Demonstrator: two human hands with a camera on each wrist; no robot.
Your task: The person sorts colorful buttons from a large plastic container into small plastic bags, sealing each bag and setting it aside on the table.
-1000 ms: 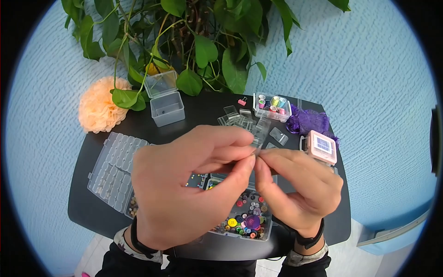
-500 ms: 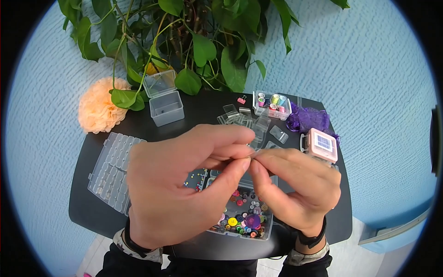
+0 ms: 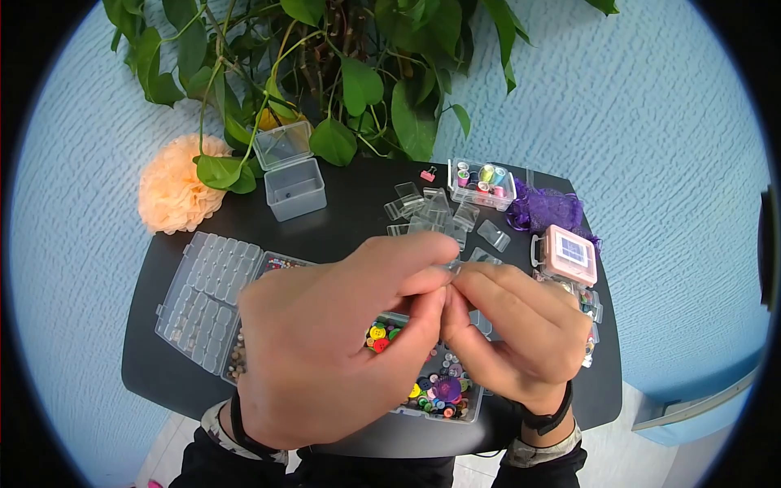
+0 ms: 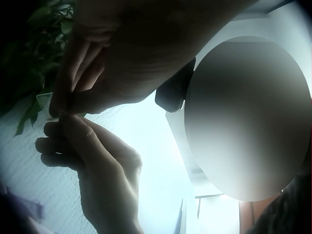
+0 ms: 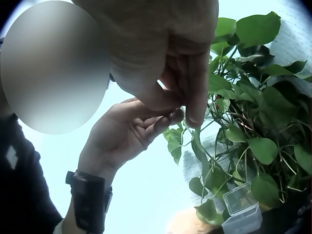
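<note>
My left hand (image 3: 333, 346) and right hand (image 3: 525, 325) meet at the fingertips above the table, pinching a small clear piece (image 3: 453, 266) between them. Most of that piece is hidden by the fingers. A clear edge of it (image 4: 44, 100) shows beside the left fingertips in the left wrist view. Below the hands lies a clear box of colourful buttons (image 3: 446, 389), partly covered by the left hand. Loose clear plastic pieces (image 3: 435, 213) lie in a pile beyond the fingertips, with a single one (image 3: 494, 235) to their right.
An open, clear-lidded box (image 3: 295, 191) stands at the back left by a peach pompom (image 3: 183, 185) and hanging plant. A compartment case (image 3: 203, 301) lies left. Thread spools in a box (image 3: 482, 185), purple mesh (image 3: 547, 210) and a pink case (image 3: 568, 255) are at the right.
Both hands have shifted slightly, with their fingertips still together. The left hand has moved a little to the right and down, covering different buttons, and the clear piece between the fingers has changed its angle.
</note>
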